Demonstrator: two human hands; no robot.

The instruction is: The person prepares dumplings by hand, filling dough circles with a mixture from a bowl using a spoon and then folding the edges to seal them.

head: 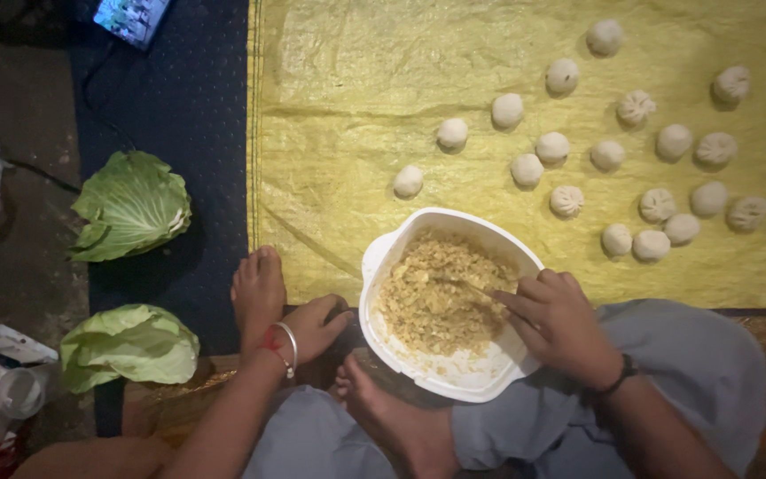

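Your right hand (558,321) closed around thin spoon (463,285), spoon tip down in crumbly filling (432,302). Filling sits in white bowl (454,383), bowl between your knees, edge on yellow sheet (339,106). Your left hand (312,326) curled loose beside bowl rim, holding nothing that shows, next to your bare foot (257,288). Many round dumplings (566,200) lie on sheet past bowl. Two cabbage leaves (130,206) lie on dark floor, far left.

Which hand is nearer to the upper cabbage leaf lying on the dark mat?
Left. The left hand rests beside the bare foot, right of and below that cabbage leaf. The right hand is farther right, over the white bowl of filling.
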